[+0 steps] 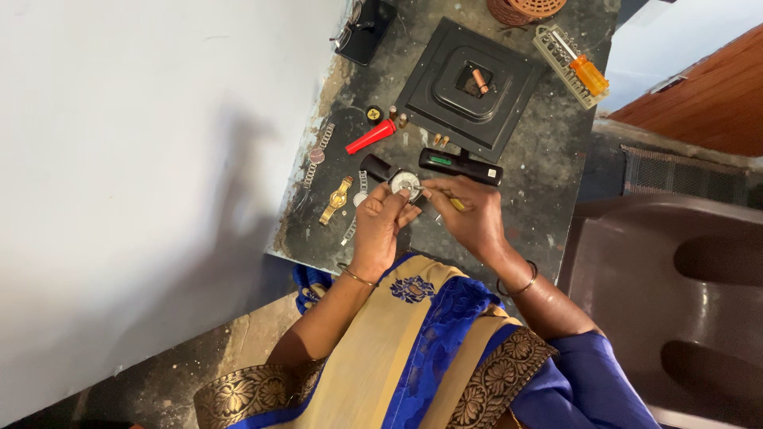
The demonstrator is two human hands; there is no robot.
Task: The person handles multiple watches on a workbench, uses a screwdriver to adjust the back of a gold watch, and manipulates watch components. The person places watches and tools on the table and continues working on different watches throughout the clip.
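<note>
My left hand (pixel 379 226) holds a wristwatch (pixel 404 183) with a round silver case and a black strap, just above the dark worktable (pixel 540 167). The fingers of my right hand (pixel 469 214) pinch a small yellow-handled tool (pixel 456 204), its thin tip resting on the watch case. Both hands meet at the table's near edge. Just beyond them lies a black bar-shaped device (pixel 461 166) with a green patch.
A gold watch (pixel 337 199), a silver-band watch (pixel 317 154) and a red cone-shaped piece (pixel 370 137) lie at left. A black square tray (pixel 469 83) and a screwdriver-bit set (pixel 572 54) sit further back. A brown plastic chair (pixel 668 294) stands at right, a white wall at left.
</note>
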